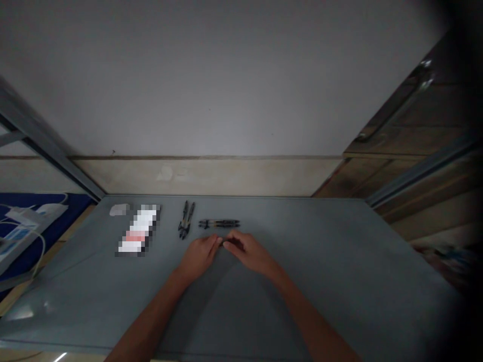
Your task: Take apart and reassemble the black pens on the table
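Over the middle of the grey table point(332, 261), my left hand point(199, 256) and my right hand point(252, 252) meet with their fingertips almost touching. Both are closed in a pinch around a small dark thing point(224, 241), mostly covered by the fingers; its kind cannot be made out. Just beyond the fingertips, a pair of black pens point(219, 223) lies side by side, pointing left to right. Further left, two more black pens point(186, 220) lie lengthwise, close together at their near ends and slightly spread at the far ends.
A phone-shaped item point(139, 229), blurred out, lies left of the pens, with a small pale object point(119, 209) behind it. Metal posts rise at the table's back corners. A wall point(211, 100) stands behind. Left of the table are a power strip point(18, 239) and white cables.
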A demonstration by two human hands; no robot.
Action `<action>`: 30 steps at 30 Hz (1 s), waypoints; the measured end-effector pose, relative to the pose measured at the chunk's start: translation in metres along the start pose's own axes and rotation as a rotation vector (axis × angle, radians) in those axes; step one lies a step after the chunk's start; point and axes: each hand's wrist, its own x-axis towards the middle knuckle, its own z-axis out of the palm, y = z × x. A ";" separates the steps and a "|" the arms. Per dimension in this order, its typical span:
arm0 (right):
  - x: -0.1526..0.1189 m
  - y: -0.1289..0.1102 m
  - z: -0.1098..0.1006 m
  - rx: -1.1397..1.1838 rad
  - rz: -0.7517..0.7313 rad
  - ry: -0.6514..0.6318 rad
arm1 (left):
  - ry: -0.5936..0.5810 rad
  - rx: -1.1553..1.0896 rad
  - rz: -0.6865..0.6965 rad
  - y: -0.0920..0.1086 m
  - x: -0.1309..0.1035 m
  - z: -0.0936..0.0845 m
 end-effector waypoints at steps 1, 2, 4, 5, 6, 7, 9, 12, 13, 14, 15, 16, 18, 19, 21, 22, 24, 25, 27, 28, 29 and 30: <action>0.000 0.001 0.001 -0.013 -0.002 -0.002 | 0.007 -0.001 0.002 0.001 -0.001 0.000; 0.000 0.002 0.003 -0.032 0.001 0.004 | 0.007 -0.004 0.010 0.002 -0.001 0.000; 0.001 0.005 0.005 -0.060 0.022 0.032 | -0.004 0.000 0.034 0.005 -0.003 0.001; 0.002 0.006 0.006 -0.067 0.039 0.049 | -0.011 0.011 0.043 0.006 -0.003 0.002; 0.002 0.007 0.007 -0.070 0.056 0.060 | -0.017 0.026 0.050 0.007 -0.003 0.002; 0.002 0.007 0.007 -0.070 0.071 0.065 | -0.021 0.042 0.056 0.007 -0.003 0.003; 0.002 0.005 0.007 -0.068 0.073 0.063 | -0.027 0.064 0.064 0.006 -0.001 0.004; 0.002 0.002 0.005 -0.056 0.027 0.069 | -0.039 0.071 0.061 0.003 0.001 0.003; 0.002 0.002 0.005 -0.053 0.014 0.075 | -0.041 0.068 0.063 0.002 0.001 0.003; 0.001 0.002 0.005 -0.054 0.007 0.075 | -0.044 0.063 0.069 0.002 0.000 0.002; 0.001 0.002 0.005 -0.061 0.004 0.074 | -0.047 0.057 0.078 0.002 0.000 0.002; 0.001 0.003 0.005 -0.074 0.003 0.075 | -0.052 0.055 0.087 0.003 0.000 0.003; 0.002 0.005 0.007 -0.104 0.006 0.085 | -0.060 0.067 0.088 0.004 -0.001 0.004; 0.002 0.005 0.008 -0.112 0.009 0.090 | -0.064 0.083 0.078 0.005 -0.001 0.005; 0.003 0.006 0.011 -0.114 0.026 0.103 | -0.075 0.129 0.048 0.007 -0.002 0.006; 0.003 0.006 0.012 -0.110 0.039 0.109 | -0.085 0.156 0.035 0.008 -0.002 0.007; 0.003 0.006 0.015 -0.103 0.073 0.120 | -0.106 0.204 0.015 0.009 -0.002 0.008; 0.004 0.006 0.015 -0.101 0.091 0.124 | -0.115 0.219 0.012 0.010 -0.002 0.008; 0.004 0.006 0.015 -0.090 0.127 0.121 | -0.117 0.228 0.012 0.012 -0.002 0.007; 0.004 0.006 0.014 -0.077 0.139 0.110 | -0.111 0.219 0.016 0.012 -0.002 0.005; 0.004 0.006 0.012 -0.060 0.144 0.096 | -0.101 0.200 0.023 0.013 -0.002 0.003; 0.004 0.005 0.011 -0.038 0.139 0.079 | -0.091 0.175 0.032 0.014 -0.002 0.001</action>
